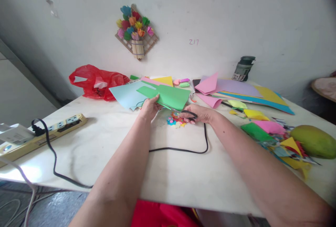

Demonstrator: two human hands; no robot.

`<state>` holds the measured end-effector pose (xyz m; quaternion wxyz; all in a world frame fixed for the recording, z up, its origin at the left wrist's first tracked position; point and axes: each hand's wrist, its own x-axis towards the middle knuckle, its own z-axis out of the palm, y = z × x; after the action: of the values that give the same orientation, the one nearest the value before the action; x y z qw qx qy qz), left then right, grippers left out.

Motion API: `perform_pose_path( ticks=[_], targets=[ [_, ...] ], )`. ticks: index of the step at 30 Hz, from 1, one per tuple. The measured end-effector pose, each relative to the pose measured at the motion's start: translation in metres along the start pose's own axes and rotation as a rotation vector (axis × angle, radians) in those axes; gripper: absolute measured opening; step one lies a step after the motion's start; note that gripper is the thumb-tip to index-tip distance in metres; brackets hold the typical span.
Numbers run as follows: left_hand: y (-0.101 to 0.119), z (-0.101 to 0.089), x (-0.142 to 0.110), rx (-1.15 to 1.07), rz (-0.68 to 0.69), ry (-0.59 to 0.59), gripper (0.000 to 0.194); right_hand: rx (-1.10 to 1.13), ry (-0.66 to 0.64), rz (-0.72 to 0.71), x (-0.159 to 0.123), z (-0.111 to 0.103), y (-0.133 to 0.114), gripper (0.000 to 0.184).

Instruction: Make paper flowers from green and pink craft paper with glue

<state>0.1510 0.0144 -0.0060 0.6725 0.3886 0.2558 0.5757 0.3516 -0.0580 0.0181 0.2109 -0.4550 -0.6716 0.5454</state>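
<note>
Paper (172, 95), green, mid-frame, is pinched between the closed fingers of my left hand (152, 108), seemingly steadying its edge near black-handled scissors (193, 114) my right hand (200, 112) curls around

The number 217 (194, 42) is handwritten in thin reddish strokes on the wall (217, 13), to the right of the flower decoration (138, 49); its first digit looks much like a Z. Farther right and lower than the decoration, the bottle (244, 66) carries a pale label (238, 77) with dark marks, too small to read.
</note>
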Motion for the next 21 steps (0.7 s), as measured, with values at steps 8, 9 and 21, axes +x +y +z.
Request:
perform_pose_path(
  ticks=[8,9,21],
  targets=[
    [0.0002,0.0004,-0.0009,-0.006,-0.010,0.007,0.014,0.021,0.008,0.000,0.0002,0.0007,-0.0014,0.038],
    [0.0003,0.0003,-0.0010,-0.006,-0.012,0.006,0.015,0.024,0.009,0.000,-0.0001,0.0011,-0.0018,0.038],
    [0.0006,0.0005,-0.0017,-0.012,-0.009,0.001,0.013,0.027,-0.010,-0.029,-0.0006,0.0011,-0.0019,0.030]
  ],
)
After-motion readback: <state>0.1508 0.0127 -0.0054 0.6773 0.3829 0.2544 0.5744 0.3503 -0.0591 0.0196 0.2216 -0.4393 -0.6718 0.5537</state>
